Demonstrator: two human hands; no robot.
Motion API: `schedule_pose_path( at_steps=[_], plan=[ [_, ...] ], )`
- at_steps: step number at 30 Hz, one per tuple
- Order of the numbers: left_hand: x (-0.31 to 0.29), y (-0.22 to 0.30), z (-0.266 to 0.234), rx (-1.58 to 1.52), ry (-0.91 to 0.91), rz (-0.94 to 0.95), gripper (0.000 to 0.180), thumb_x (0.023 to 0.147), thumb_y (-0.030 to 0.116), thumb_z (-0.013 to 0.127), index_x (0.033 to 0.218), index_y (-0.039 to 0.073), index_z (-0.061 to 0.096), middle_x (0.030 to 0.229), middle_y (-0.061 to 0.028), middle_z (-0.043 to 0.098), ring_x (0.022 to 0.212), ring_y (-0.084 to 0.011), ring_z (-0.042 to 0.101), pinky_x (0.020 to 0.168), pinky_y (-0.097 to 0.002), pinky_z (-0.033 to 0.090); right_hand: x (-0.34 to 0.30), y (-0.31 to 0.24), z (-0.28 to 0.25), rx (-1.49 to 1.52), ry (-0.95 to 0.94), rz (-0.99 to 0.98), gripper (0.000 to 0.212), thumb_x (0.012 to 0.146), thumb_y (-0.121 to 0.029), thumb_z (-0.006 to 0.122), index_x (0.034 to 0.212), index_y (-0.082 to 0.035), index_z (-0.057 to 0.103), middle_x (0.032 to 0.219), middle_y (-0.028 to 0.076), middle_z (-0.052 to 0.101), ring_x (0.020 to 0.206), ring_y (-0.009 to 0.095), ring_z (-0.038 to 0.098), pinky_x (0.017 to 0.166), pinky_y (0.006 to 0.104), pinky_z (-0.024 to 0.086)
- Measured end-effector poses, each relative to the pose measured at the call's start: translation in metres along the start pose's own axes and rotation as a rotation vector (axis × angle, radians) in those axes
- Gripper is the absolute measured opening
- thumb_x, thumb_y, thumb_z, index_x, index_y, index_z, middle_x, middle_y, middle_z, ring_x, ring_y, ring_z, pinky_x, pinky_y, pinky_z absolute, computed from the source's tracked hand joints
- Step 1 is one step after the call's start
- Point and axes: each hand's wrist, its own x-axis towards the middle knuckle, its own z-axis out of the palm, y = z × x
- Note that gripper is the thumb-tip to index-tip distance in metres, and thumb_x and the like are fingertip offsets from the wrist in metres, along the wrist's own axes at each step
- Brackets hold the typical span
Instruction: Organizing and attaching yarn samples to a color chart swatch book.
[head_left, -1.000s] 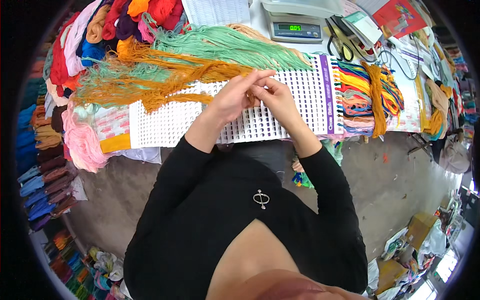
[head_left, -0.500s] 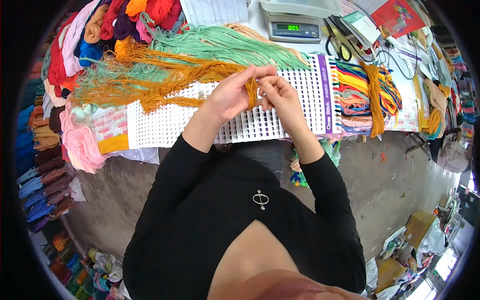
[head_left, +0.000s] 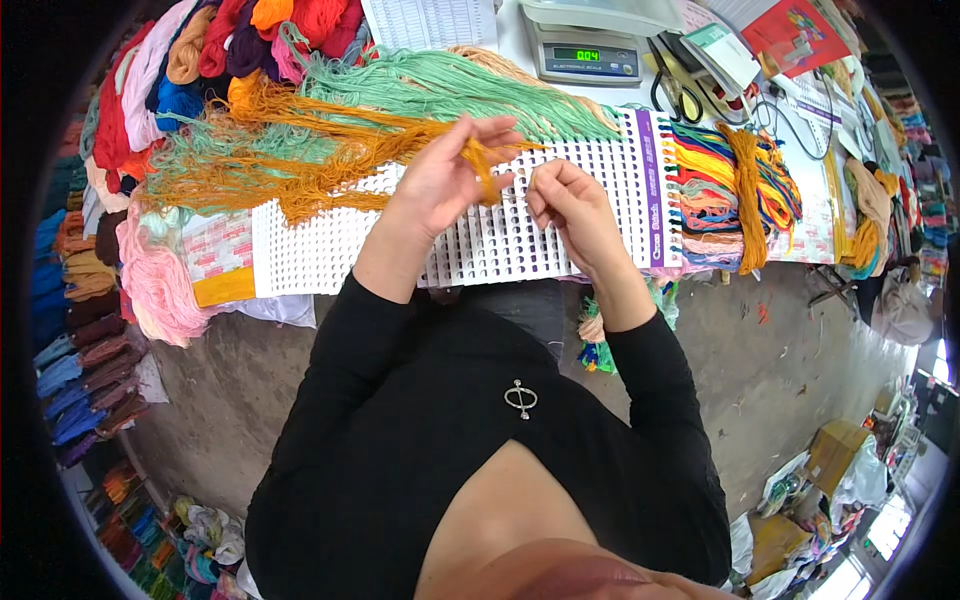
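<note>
Golden-brown embroidery thread (head_left: 330, 165) stretches from the left across the table, its strands loose and tangled. The end of it hangs over the fingers of my left hand (head_left: 447, 180), which holds it with the fingers loosely curved. A little to the right, my right hand (head_left: 575, 208) is closed in a pinch; what its fingertips grip, if anything, is too fine to make out. Beneath both hands lies a white perforated card (head_left: 470, 245) with rows of round holes. Its purple strip (head_left: 655, 195) borders several multicoloured threads (head_left: 705, 195) tied through the right edge.
Mint-green thread (head_left: 420, 90) lies behind the golden strands. A digital scale (head_left: 585, 50) stands at the back, with black scissors (head_left: 675, 90) to its right. A golden skein (head_left: 747, 200) lies across the coloured threads. Pink thread (head_left: 155, 275) hangs over the table's left edge.
My left hand has moved slightly left and its fingers have loosened, with the thread bunched lower on them. My right hand has drawn apart to the right. The scale's reading has dropped slightly.
</note>
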Motion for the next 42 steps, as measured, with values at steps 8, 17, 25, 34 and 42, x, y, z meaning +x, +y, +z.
schedule_pose_path(
  at_steps=[8, 17, 25, 34, 42],
  plan=[
    [-0.072, 0.091, -0.17, -0.335, 0.552, 0.226, 0.023, 0.082, 0.013, 0.057, 0.066, 0.012, 0.04, 0.058, 0.0041, 0.033, 0.045, -0.0064, 0.028, 0.036, -0.0203, 0.02, -0.083, -0.148, -0.151, 0.788, 0.044, -0.629, 0.014, 0.08, -0.002, 0.054, 0.071, -0.009, 0.046, 0.067, -0.001, 0.042, 0.06, 0.011, 0.038, 0.059, 0.0253, 0.035],
    [-0.08, 0.109, -0.1, -0.217, -0.012, 0.499, 0.049, 0.089, 0.024, 0.05, 0.128, 0.0, 0.034, 0.057, 0.0061, 0.033, 0.043, -0.0021, 0.026, 0.04, -0.0163, 0.023, -0.106, -0.188, -0.22, -0.787, 0.971, -0.666, 0.015, 0.081, -0.015, 0.055, 0.087, -0.001, 0.056, 0.068, 0.0, 0.052, 0.063, 0.008, 0.049, 0.06, 0.0213, 0.041],
    [0.05, -0.041, -0.009, -0.021, -0.039, -0.357, 0.06, 0.094, 0.041, 0.034, 0.134, -0.004, 0.023, 0.138, -0.0181, 0.027, 0.103, -0.0316, 0.051, 0.079, -0.0354, 0.047, 0.048, -0.002, -0.112, -0.627, 0.223, -0.012, 0.012, 0.084, -0.01, 0.056, 0.087, 0.001, 0.06, 0.066, 0.002, 0.059, 0.052, 0.006, 0.052, 0.049, 0.019, 0.042],
    [0.083, -0.054, -0.002, 0.622, 0.133, -0.224, 0.023, 0.086, 0.019, 0.052, 0.1, 0.0, 0.054, 0.089, -0.0062, 0.06, 0.051, -0.0058, 0.053, 0.035, -0.0172, 0.029, 0.064, 0.013, -0.109, -0.702, 0.284, 0.005, 0.018, 0.079, -0.018, 0.061, 0.083, -0.001, 0.062, 0.061, 0.0, 0.057, 0.05, 0.005, 0.049, 0.046, 0.0194, 0.037],
    [0.095, -0.052, 0.008, 1.024, 0.191, -0.067, 0.013, 0.081, 0.009, 0.053, 0.076, 0.001, 0.062, 0.071, -0.0032, 0.061, 0.044, -0.0069, 0.045, 0.039, -0.022, 0.033, 0.067, 0.008, -0.111, -0.563, 0.24, 0.075, 0.018, 0.078, -0.017, 0.063, 0.08, 0.001, 0.061, 0.062, 0.001, 0.057, 0.053, 0.006, 0.051, 0.048, 0.0193, 0.039]
  ],
)
